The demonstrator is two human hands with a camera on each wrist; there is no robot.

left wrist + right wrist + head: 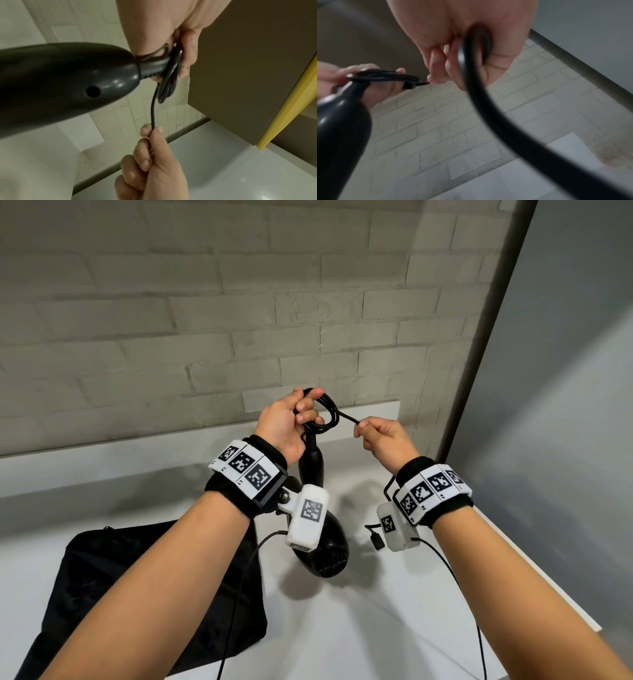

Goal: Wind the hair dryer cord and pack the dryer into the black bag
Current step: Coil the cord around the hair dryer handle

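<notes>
A black hair dryer (pixel 327 546) hangs head-down above the white counter, its handle (pixel 312 460) pointing up. My left hand (pixel 291 419) grips several coils of its black cord (pixel 327 414) at the handle's top end, with the coils (pixel 169 75) bunched between fingers and palm. To the right, my right hand (pixel 380 438) pinches the cord's free run (pixel 153 115) between thumb and forefinger, pulled taut from the coil. The rest of the cord (pixel 488 108) trails through that fist and downward. The black bag (pixel 113 583) lies flat on the counter at lower left, under my left forearm.
A white brick wall (pixel 205 320) stands behind the counter (pixel 359 628). A grey panel (pixel 565 405) closes the right side, and the counter's right edge runs beside it. A brown cabinet with a yellow edge (pixel 283 108) hangs overhead. Thin sensor cables dangle from both wristbands.
</notes>
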